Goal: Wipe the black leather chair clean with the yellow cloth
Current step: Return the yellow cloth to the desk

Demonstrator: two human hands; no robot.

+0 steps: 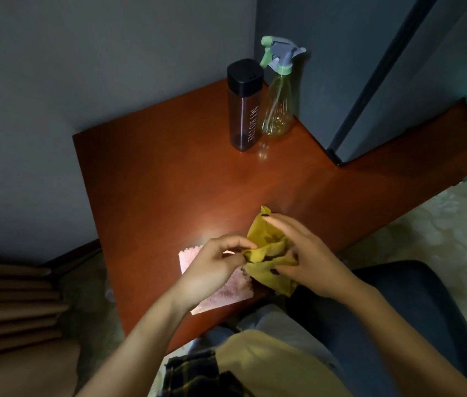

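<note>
Prep stage, basically: no wiping has started. Both hands are busy with the yellow cloth [266, 242], which is bunched up in the air just over the near edge of the table [169, 167]. The left hand [215, 265] pinches one edge of it between thumb and fingertips, and the right hand [306, 262] has its fingers curled round the crumpled bulk. My guess is the cloth is being opened out or refolded into a usable pad.

A pink cloth [220, 296] lies flat on the table's near edge, under the left hand. At the table's far corner stand a dark bottle [243, 110] and a spray bottle [278, 110], touching or nearly so.

The dark seat [427, 310] off the table's near right side looks like the chair in question, though the light is too dim to be sure it's leather. The next move needs the cloth gathered into one hand, then a swing off the table and down onto that seat. If spray is wanted first, that's a long reach across the table.
</note>
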